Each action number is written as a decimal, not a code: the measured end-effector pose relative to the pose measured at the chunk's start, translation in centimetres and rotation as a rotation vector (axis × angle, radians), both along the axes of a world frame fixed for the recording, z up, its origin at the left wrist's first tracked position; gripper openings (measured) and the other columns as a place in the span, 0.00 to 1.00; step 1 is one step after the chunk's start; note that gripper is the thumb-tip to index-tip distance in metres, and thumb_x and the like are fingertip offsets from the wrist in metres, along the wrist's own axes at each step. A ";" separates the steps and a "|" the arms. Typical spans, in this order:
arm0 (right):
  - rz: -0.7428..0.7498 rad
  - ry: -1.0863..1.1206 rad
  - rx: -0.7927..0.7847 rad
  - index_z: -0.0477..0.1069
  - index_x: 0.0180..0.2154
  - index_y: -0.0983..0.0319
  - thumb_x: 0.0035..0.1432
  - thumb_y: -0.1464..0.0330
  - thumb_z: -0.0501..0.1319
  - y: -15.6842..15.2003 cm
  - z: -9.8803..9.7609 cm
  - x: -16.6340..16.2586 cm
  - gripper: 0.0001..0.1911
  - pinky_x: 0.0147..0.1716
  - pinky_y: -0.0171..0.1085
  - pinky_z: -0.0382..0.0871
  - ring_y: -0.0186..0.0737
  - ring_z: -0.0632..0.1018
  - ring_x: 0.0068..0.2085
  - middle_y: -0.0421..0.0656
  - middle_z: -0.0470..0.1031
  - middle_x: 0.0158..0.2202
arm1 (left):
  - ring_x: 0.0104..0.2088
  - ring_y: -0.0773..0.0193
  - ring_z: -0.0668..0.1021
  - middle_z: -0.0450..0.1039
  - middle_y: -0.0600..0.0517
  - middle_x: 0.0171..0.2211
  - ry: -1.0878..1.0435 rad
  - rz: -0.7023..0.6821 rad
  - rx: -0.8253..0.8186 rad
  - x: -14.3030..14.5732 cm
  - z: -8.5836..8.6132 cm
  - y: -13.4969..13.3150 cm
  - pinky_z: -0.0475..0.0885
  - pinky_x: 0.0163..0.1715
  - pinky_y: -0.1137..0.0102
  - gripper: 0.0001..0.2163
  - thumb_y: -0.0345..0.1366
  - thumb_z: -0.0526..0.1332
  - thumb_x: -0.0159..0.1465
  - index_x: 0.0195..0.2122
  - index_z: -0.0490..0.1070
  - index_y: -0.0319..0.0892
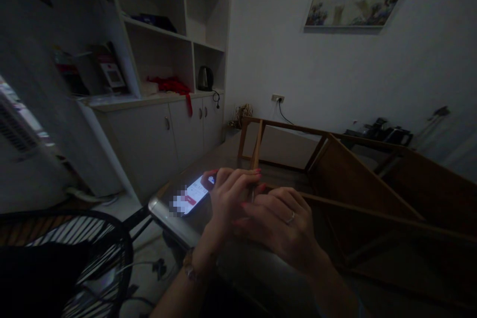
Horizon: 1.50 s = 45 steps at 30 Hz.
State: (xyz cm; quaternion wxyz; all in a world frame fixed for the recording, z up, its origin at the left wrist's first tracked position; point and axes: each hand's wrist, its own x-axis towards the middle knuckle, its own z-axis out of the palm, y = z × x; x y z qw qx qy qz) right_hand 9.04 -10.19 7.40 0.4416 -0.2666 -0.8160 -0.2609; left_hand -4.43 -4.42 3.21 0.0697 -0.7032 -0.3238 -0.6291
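My left hand (231, 194) is closed, its fingers bent to the right at the near end of a brown wooden frame (346, 203). My right hand (286, 221), with a ring on one finger, curls toward it with the fingertips drawn together. Between the two hands is something small and pale that I cannot make out. Just left of my left hand a lit phone (199, 189) lies on the table (160, 206). The frame rests on its side across the table, with a thin upright slat (258, 144) rising behind my left fingers.
A black woven chair (128, 253) stands at lower left, near cables (160, 268) on the floor. White cabinets (149, 134) with shelves line the left side and hold a kettle (205, 78) and red cloth (171, 84). Dark objects (387, 131) sit behind the frame by the wall.
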 end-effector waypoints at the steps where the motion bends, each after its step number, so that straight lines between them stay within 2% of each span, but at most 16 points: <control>1: -0.001 0.003 0.004 0.75 0.38 0.61 0.66 0.62 0.65 0.1 0.0 0.0 0.09 0.38 0.38 0.67 0.37 0.73 0.33 0.39 0.79 0.31 | 0.39 0.60 0.77 0.84 0.56 0.39 0.001 -0.012 -0.006 0.0 0.0 0.0 0.66 0.43 0.60 0.07 0.43 0.60 0.71 0.40 0.77 0.50; 4: 0.010 0.005 0.013 0.74 0.37 0.61 0.69 0.65 0.62 0.1 0.0 0.0 0.08 0.37 0.38 0.67 0.37 0.73 0.33 0.39 0.78 0.31 | 0.39 0.60 0.77 0.84 0.56 0.40 0.001 -0.032 -0.025 -0.1 0.1 -0.2 0.68 0.42 0.61 0.07 0.42 0.60 0.71 0.40 0.77 0.50; 7: 0.038 -0.013 -0.005 0.74 0.42 0.61 0.70 0.67 0.60 0.0 0.1 0.1 0.06 0.36 0.37 0.65 0.36 0.72 0.32 0.38 0.77 0.30 | 0.40 0.60 0.77 0.84 0.55 0.40 0.002 -0.037 -0.044 -0.1 0.2 -0.3 0.67 0.43 0.60 0.08 0.43 0.59 0.71 0.40 0.76 0.49; 11: 0.013 -0.044 -0.021 0.73 0.48 0.62 0.71 0.69 0.58 -0.3 0.1 0.1 0.08 0.30 0.37 0.60 0.34 0.69 0.28 0.36 0.74 0.26 | 0.38 0.59 0.78 0.84 0.56 0.39 -0.018 -0.025 -0.039 0.1 0.2 -0.3 0.67 0.44 0.58 0.05 0.41 0.62 0.70 0.40 0.77 0.50; 17: 0.006 -0.094 -0.020 0.71 0.54 0.65 0.69 0.73 0.58 -0.7 -0.4 0.3 0.13 0.29 0.39 0.58 0.35 0.71 0.27 0.36 0.73 0.26 | 0.38 0.59 0.79 0.85 0.57 0.39 -0.023 -0.001 -0.045 0.3 0.2 -0.3 0.65 0.45 0.57 0.02 0.40 0.64 0.68 0.39 0.76 0.51; 22: 0.049 -0.053 0.010 0.70 0.52 0.66 0.70 0.74 0.57 -0.6 -0.6 0.2 0.11 0.26 0.38 0.58 0.33 0.69 0.25 0.35 0.72 0.24 | 0.38 0.59 0.78 0.85 0.57 0.39 -0.020 -0.008 -0.039 0.2 0.2 -0.4 0.65 0.45 0.57 0.01 0.38 0.65 0.67 0.39 0.76 0.50; 29: 0.055 -0.096 0.013 0.70 0.53 0.68 0.70 0.75 0.56 -0.3 -0.7 0.2 0.12 0.28 0.37 0.61 0.33 0.69 0.25 0.37 0.72 0.24 | 0.38 0.59 0.79 0.85 0.57 0.39 -0.011 0.007 -0.045 0.2 0.0 -0.2 0.65 0.46 0.57 0.02 0.39 0.65 0.67 0.39 0.76 0.51; 33: 0.057 -0.105 -0.022 0.73 0.48 0.64 0.70 0.71 0.59 -0.1 -0.4 0.3 0.07 0.28 0.36 0.63 0.33 0.70 0.26 0.35 0.72 0.24 | 0.39 0.59 0.79 0.85 0.57 0.40 0.001 -0.012 -0.056 0.1 0.1 -0.3 0.66 0.45 0.57 0.03 0.40 0.64 0.69 0.40 0.76 0.51; 37: 0.146 -0.052 -0.059 0.73 0.43 0.65 0.69 0.72 0.60 0.1 -0.2 0.3 0.04 0.28 0.34 0.65 0.32 0.70 0.25 0.35 0.70 0.23 | 0.39 0.58 0.78 0.85 0.56 0.40 -0.001 -0.019 -0.050 0.0 0.1 -0.3 0.66 0.45 0.57 0.03 0.40 0.64 0.68 0.41 0.76 0.50; 40: 0.165 -0.039 -0.086 0.72 0.39 0.63 0.71 0.71 0.58 0.1 -0.2 0.3 0.05 0.27 0.33 0.64 0.31 0.71 0.25 0.35 0.70 0.23 | 0.39 0.58 0.78 0.85 0.56 0.40 -0.007 -0.019 -0.017 0.1 0.1 -0.2 0.65 0.45 0.58 0.02 0.38 0.66 0.67 0.40 0.76 0.50; 45: 0.191 -0.042 -0.104 0.69 0.44 0.62 0.71 0.70 0.57 0.3 -0.4 0.6 0.04 0.28 0.33 0.67 0.32 0.74 0.26 0.35 0.74 0.24 | 0.38 0.58 0.77 0.85 0.56 0.38 -0.023 0.005 0.011 0.2 0.1 0.0 0.64 0.45 0.57 0.03 0.40 0.65 0.68 0.39 0.76 0.50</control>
